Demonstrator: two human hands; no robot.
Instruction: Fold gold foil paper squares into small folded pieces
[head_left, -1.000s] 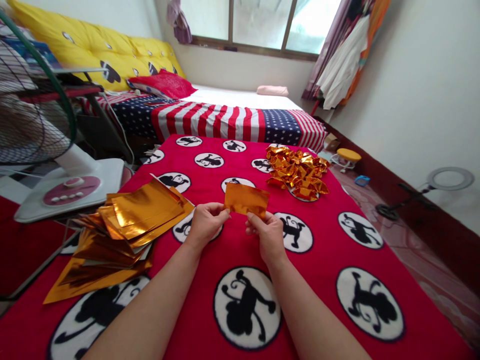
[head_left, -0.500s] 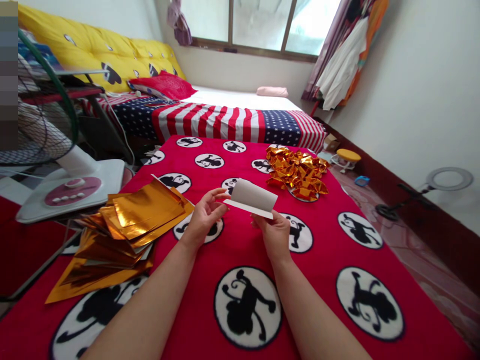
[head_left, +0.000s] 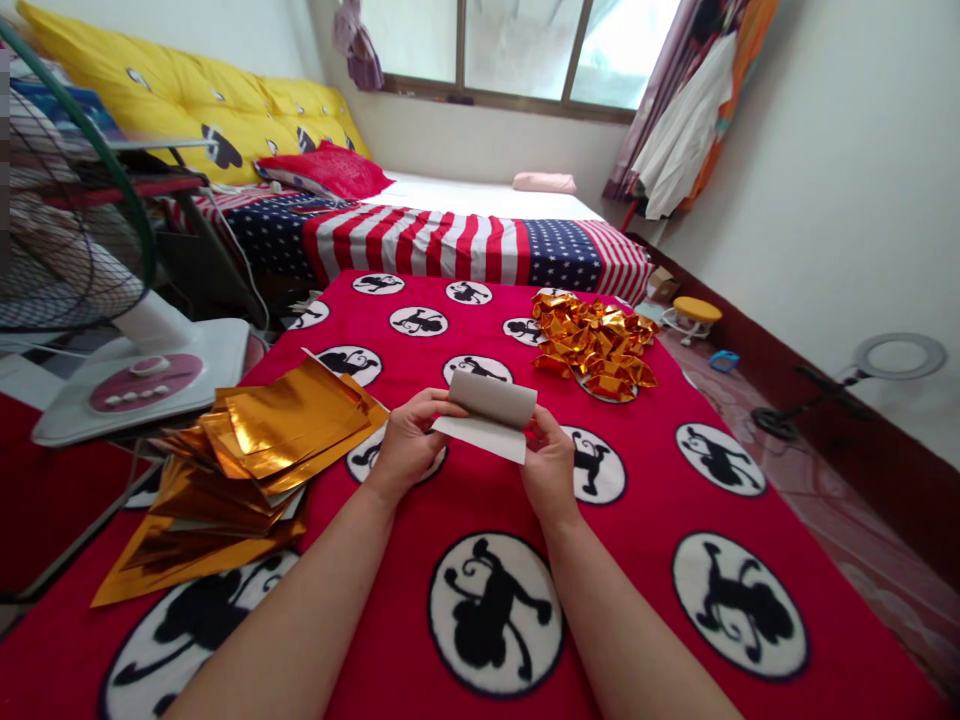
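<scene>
Gripping one sheet of paper by its two ends, the left hand and right hand sit apart in the head view, fingers closed on its edges. The sheet is above the middle of the red cloth, matte and grey-white on the visible side, creased lengthwise into a curved upper panel and a flatter near flap. Left lies a fanned pile of smooth, glossy gold foil sheets; beyond the right hand, a heap of crinkled, angular foil pieces. Black figures in fuzzy white discs pattern the cloth.
</scene>
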